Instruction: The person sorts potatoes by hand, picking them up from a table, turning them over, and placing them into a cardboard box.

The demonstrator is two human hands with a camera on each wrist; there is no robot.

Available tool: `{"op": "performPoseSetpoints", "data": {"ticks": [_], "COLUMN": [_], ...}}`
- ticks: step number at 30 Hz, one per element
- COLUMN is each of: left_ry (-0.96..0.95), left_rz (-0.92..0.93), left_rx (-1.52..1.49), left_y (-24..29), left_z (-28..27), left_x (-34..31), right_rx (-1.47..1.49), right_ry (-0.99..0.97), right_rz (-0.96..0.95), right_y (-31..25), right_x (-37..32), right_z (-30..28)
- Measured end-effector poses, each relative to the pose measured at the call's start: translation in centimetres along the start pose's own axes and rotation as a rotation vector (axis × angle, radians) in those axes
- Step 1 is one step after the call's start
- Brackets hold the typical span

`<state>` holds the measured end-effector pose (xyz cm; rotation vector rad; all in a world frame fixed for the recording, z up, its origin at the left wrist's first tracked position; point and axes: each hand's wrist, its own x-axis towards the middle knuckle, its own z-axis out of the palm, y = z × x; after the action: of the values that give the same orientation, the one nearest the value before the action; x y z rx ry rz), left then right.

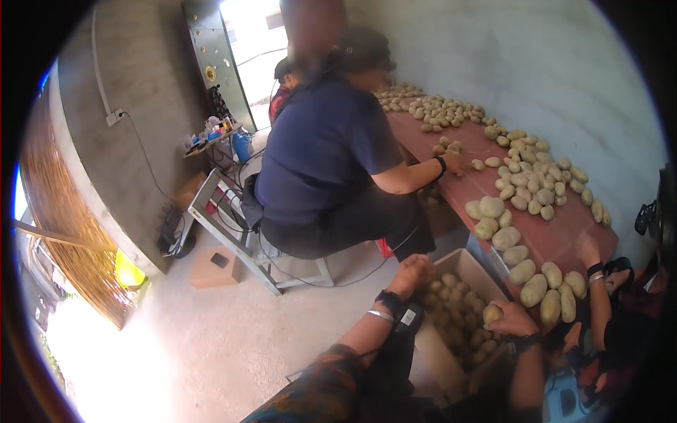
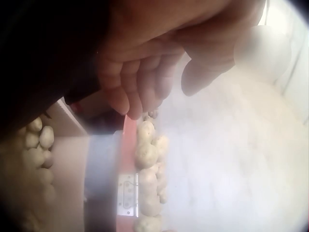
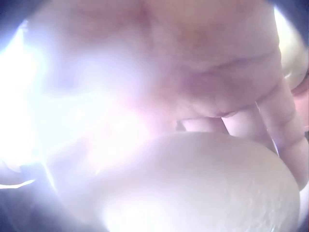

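My right hand [image 1: 515, 321] grips a potato [image 1: 492, 314] above the right side of an open cardboard box [image 1: 438, 352]. In the right wrist view the same potato [image 3: 207, 186] looks large and pale, with the palm and fingers [image 3: 282, 121] around it. Many potatoes [image 1: 451, 310] fill the box. Over the box's far left corner is my left hand [image 1: 412, 275], its fingers loosely bent and holding nothing. The left wrist view shows those relaxed fingers [image 2: 149, 82] with bare palm behind them.
A red table [image 1: 479, 141] runs along the wall, bearing rows and heaps of potatoes [image 1: 536, 176]. Ahead, a person in a dark blue shirt [image 1: 324, 155] sits on a metal chair [image 1: 240, 240] and reaches over it. Another person's hand [image 1: 589, 250] rests near the table's right end.
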<state>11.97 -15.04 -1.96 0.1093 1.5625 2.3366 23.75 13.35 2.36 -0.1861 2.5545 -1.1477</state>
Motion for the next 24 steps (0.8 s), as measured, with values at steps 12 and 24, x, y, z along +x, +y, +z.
{"op": "performPoseSetpoints", "data": {"ticks": [12, 24], "left_ry": [-0.008, -0.067], "left_rz": [0.087, 0.186], "left_rx": [-0.154, -0.228], "left_y": [-0.6, -1.8], "left_z": [-0.6, -1.1], "left_x": [-0.3, 0.0], "right_rx": [0.151, 0.043], "right_ry": [0.3, 0.32], "right_rz": [-0.048, 0.003], "right_y": [2.6, 3.1], "right_x": [0.1, -0.3], "right_z": [-0.5, -0.4]}}
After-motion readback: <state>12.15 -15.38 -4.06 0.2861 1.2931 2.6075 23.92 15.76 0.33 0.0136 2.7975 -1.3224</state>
